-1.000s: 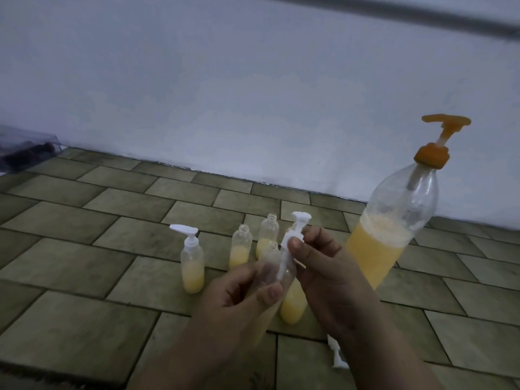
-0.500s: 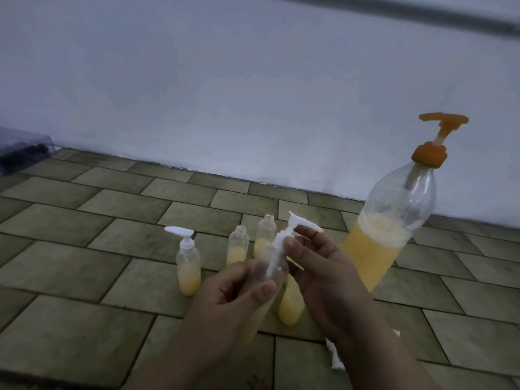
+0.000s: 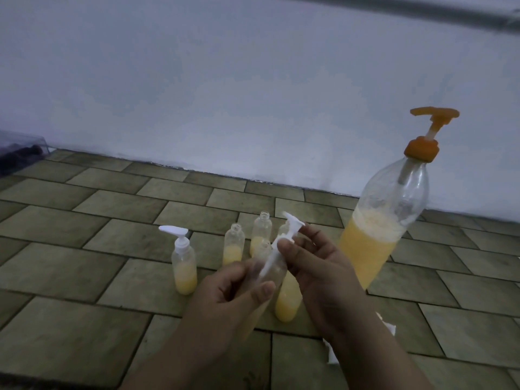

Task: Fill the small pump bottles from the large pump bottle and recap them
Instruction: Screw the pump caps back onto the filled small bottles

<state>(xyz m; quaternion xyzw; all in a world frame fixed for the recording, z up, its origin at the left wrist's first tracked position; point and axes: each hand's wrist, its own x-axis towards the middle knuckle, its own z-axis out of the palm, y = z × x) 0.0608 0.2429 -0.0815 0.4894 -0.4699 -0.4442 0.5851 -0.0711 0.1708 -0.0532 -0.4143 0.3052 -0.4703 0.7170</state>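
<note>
Head view: we see both hands low in the middle of the frame, over a tiled floor [image 3: 84, 271] that runs back to a pale wall [image 3: 225, 94].

Left hand [image 3: 225, 299] grips a small clear bottle [image 3: 270, 273], tilted, thumb across its front and fingers curled behind. Yellow liquid sits in its lower part, mostly hidden by the hand.

Right hand [image 3: 318, 268] pinches a white pump cap [image 3: 287, 235] near the collar, thumb and fingertips curled on it. The cap's tube runs down into the neck of the held bottle; the collar looks raised above the neck, though we can't tell whether it is seated.

Large pump bottle [image 3: 385, 229] stands to the right with an orange pump on top, yellow liquid filling about its lower half, foam at the surface.

Small bottles on the floor behind the hands:
- one capped bottle [image 3: 184, 266] with a white pump, left of the group, partly filled
- two open bottles [image 3: 233, 246] and [image 3: 261, 232] further back, each with some yellow liquid
- one fuller bottle [image 3: 287, 299] just behind the hands, top hidden by them

White bits [image 3: 333, 358] lie on the floor beside the right wrist; too blurred to identify. A dark object under clear plastic [image 3: 19, 153] sits at the far left edge by the wall.
</note>
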